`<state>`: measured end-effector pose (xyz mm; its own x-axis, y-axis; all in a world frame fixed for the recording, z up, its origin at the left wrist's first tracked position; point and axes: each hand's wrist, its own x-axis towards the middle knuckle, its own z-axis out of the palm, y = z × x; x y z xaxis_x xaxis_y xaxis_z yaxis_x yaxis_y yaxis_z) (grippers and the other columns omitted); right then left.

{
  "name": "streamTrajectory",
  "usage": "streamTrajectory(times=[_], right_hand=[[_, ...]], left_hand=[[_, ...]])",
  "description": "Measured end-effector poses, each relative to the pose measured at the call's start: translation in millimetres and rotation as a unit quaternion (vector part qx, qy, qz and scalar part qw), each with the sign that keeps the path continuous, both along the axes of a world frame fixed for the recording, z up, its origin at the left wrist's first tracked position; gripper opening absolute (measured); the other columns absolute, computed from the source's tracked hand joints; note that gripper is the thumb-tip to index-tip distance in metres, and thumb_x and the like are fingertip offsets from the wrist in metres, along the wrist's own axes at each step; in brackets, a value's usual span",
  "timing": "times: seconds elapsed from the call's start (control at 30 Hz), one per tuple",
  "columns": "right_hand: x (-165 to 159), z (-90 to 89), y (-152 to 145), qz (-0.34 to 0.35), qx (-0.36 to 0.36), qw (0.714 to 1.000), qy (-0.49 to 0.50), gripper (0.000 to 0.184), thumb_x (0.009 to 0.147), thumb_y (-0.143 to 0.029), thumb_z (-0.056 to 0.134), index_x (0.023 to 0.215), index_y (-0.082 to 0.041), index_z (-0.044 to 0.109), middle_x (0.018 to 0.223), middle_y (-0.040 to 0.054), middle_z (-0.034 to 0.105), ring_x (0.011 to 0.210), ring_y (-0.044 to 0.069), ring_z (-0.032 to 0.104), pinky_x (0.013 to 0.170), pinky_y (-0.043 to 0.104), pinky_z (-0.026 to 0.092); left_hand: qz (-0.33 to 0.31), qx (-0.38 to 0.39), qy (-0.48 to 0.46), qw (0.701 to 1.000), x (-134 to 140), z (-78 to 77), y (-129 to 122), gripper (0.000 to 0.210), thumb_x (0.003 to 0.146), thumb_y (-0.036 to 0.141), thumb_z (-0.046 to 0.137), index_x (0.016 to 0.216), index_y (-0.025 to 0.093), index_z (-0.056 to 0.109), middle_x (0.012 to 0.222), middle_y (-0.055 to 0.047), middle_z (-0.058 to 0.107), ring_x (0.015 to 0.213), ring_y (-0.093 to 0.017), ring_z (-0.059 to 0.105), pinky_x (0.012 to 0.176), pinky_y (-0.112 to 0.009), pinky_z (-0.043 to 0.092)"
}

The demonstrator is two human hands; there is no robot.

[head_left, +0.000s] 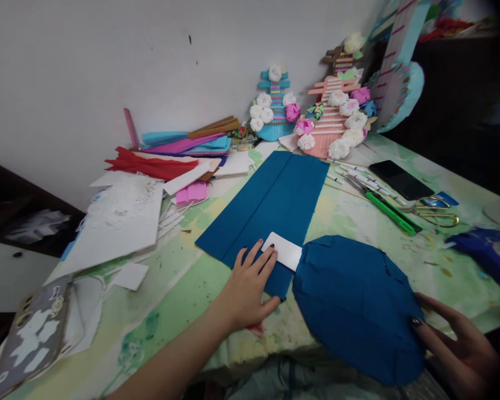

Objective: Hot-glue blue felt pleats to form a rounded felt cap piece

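A rounded piece covered in dark blue paper (358,300) has a white rectangular tab (289,253) sticking out at its left end. The tab lies over a long dark blue sheet (275,200) that has a crease along its length. My left hand (250,283) lies flat with fingers apart, touching the tab and the sheet. At the rounded piece's right edge, my right hand (454,339) grips it, thumb on top and the other fingers partly hidden. That piece overhangs the table's front edge.
Green box cutter (391,214), gold-handled scissors (435,211), black phone (400,179) and blue glue gun (485,253) lie right. Flower-decorated instrument models (275,114) lean at the back. Coloured crepe paper (183,145), white board (125,233) and another phone (33,333) are left.
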<state>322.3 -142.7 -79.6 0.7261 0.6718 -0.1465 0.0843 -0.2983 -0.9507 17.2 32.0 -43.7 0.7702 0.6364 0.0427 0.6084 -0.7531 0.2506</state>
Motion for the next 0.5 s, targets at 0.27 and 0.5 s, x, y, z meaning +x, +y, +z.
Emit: streamTrajectory(times=[0.27,0.5], right_hand=[[2.5,-6.7,3.8,0.018,0.011,0.999,0.035,0.071,0.061,-0.042,0.08,0.127,-0.03,0.055,0.128,0.0068,0.06,0.089,0.027,0.07,0.07,0.029,0.061],[-0.7,2.6,7.9,-0.009,0.007,1.0,0.011,0.062,0.063,-0.052,0.076,0.118,-0.028,0.06,0.127,0.0032,0.059,0.085,0.017,0.067,0.071,0.018,0.057]], left_hand=[[0.002,-0.001,-0.005,1.0,-0.1,-0.4,-0.3,0.081,0.081,0.04,0.055,0.15,0.018,0.02,0.157,-0.009,0.023,0.144,-0.035,0.012,0.111,-0.059,0.018],[0.003,0.001,-0.009,1.0,-0.3,-1.4,-0.6,0.082,0.08,0.04,0.056,0.15,0.018,0.02,0.156,-0.01,0.025,0.144,-0.037,0.013,0.11,-0.062,0.019]])
